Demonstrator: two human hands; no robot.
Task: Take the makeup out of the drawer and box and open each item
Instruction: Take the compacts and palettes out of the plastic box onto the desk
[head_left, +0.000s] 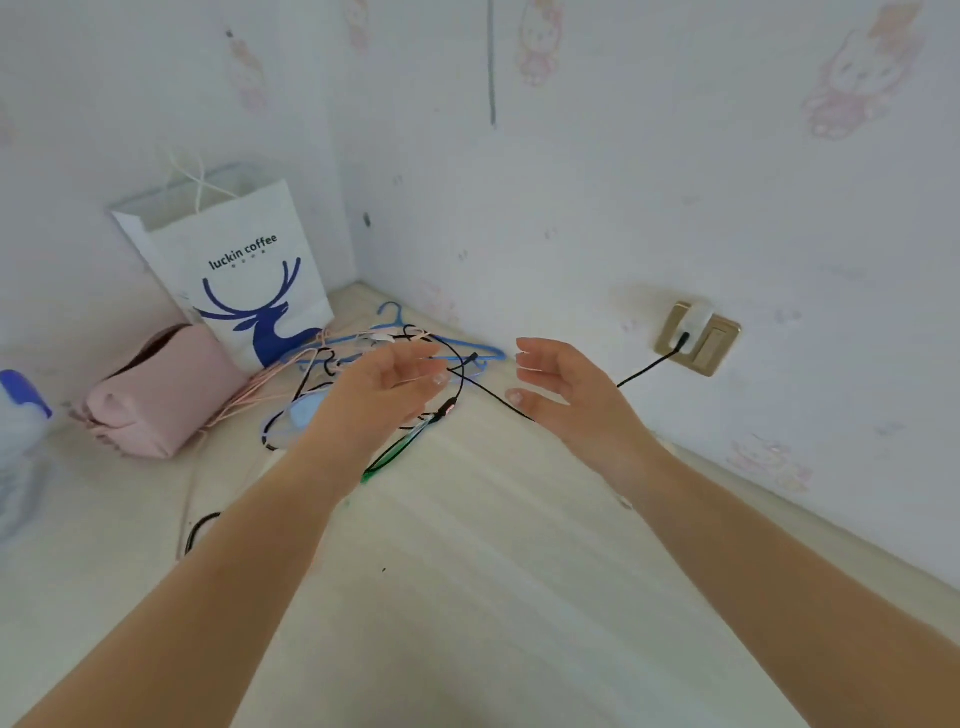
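While raised apart | left hand (387, 387), right hand (558, 387) grip released | tabletop (467, 597) below

I'm seeing the pale tabletop (467, 571) bearing a Luckin Coffee paper bag (228, 270), pink pouch (156, 395), tangled hangers (395, 343) and black cable (493, 400) beyond my hands.

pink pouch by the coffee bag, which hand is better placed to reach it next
Probably the left. The pink pouch lies at the desk's left side, and the left hand hovers nearer it, open and holding nothing. The right hand is also free but farther, toward the wall socket.
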